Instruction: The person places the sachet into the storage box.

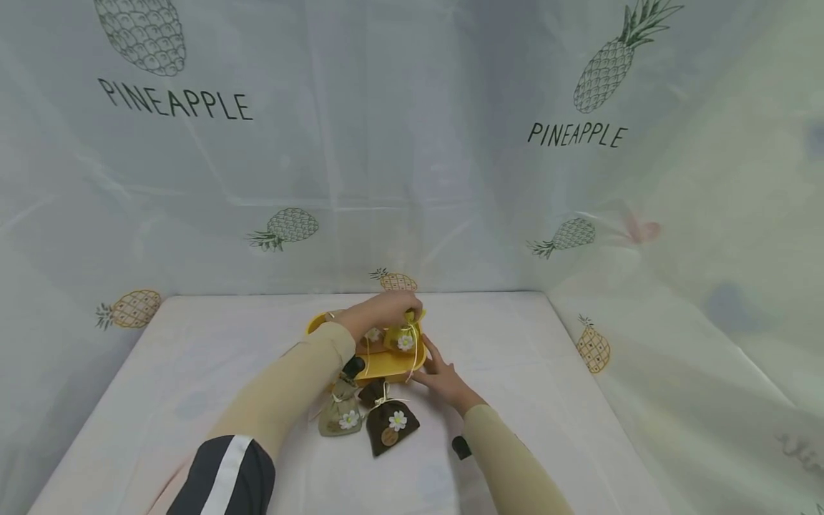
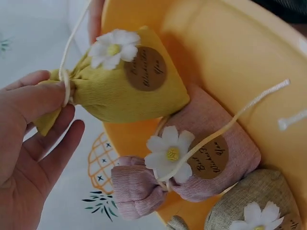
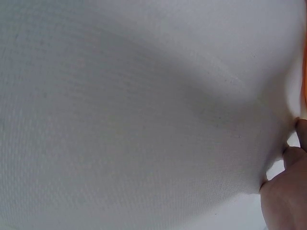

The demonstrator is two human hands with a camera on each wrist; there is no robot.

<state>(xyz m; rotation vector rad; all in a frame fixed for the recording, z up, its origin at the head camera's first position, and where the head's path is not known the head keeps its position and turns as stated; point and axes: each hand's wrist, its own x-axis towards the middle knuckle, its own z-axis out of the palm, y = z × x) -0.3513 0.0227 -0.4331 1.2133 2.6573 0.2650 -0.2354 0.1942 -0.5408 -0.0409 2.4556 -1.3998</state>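
My left hand [image 1: 388,307] reaches over a yellow plastic tray [image 1: 381,366]. It pinches the gathered neck of a yellow cloth drawstring pouch [image 2: 139,91], which bears a white flower and a round brown label. Beside that pouch in the tray lie a pink pouch [image 2: 206,179] and a greyish-beige pouch [image 2: 240,196], similarly decorated. Against the tray's right side, the spread fingers of my right hand [image 1: 445,380] touch its outer wall. Only part of the right hand [image 3: 288,196] shows at the edge of the right wrist view.
In front of the tray, a beige-grey pouch [image 1: 340,413] and a dark brown pouch [image 1: 391,423] lie on the white-covered table [image 1: 212,357]. A pineapple-print sheet [image 1: 412,143] hangs behind the table's far edge.
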